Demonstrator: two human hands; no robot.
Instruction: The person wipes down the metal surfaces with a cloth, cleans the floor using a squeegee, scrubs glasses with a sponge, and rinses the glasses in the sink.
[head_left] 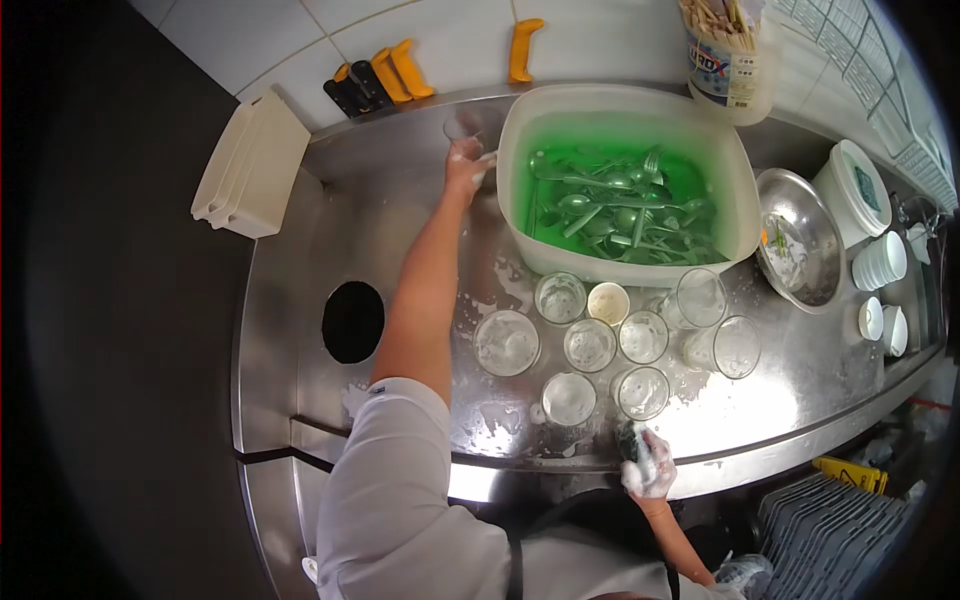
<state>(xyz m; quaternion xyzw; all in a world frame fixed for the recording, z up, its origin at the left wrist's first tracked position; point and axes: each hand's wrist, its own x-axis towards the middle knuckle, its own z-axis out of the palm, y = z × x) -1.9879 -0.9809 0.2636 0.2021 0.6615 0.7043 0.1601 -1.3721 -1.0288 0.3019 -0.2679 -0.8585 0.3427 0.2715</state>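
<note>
My left hand point(466, 172), wet with some foam, is stretched out to the back of the steel counter, its fingers closed round a clear glass point(462, 126). Just to its right stands a large white tub point(512, 225) of green liquid, full of spoons and forks point(625, 205). Covered in suds, my right hand point(651, 468) is closed on a dark scrubbing sponge point(630, 441) at the counter's front edge. Beyond that hand, several soapy glasses point(590, 345) stand in a group, with a small cream cup point(608, 302) among them.
A round black hole point(353, 321) opens in the counter at left. Beige bins point(252, 165) stand behind it; knives with yellow handles point(403, 70) hang on the wall. To the right are a steel bowl point(802, 240), a lidded white bucket point(855, 192) and stacked white cups point(880, 262).
</note>
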